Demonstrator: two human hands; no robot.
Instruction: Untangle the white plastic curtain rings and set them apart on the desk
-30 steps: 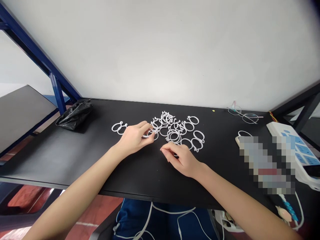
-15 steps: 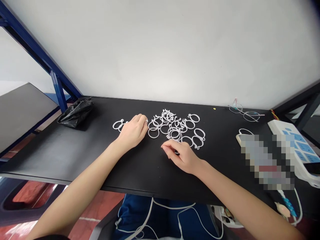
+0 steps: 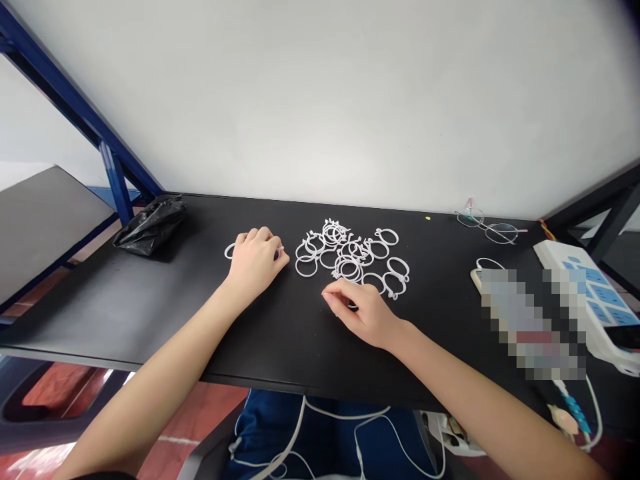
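Note:
A pile of several white plastic rings (image 3: 350,257) lies in the middle of the black table (image 3: 150,313). My left hand (image 3: 255,261) rests left of the pile, fingers curled round a white ring (image 3: 281,250) that pokes out by the thumb. This hand covers most of a small separate group of rings (image 3: 229,251) at its left side. My right hand (image 3: 361,308) lies on the table just in front of the pile, fingers pinched together. What the pinch holds is hidden.
A crumpled black plastic bag (image 3: 150,225) lies at the table's far left. Glasses (image 3: 487,227) sit at the far right, beside a white and blue power strip (image 3: 585,293) and a blurred patch. A blue frame post (image 3: 116,190) stands left; white cables (image 3: 310,440) hang below.
My left hand has moved left from the edge of the pile, with a ring, onto the small group of rings. My right hand has stayed almost still.

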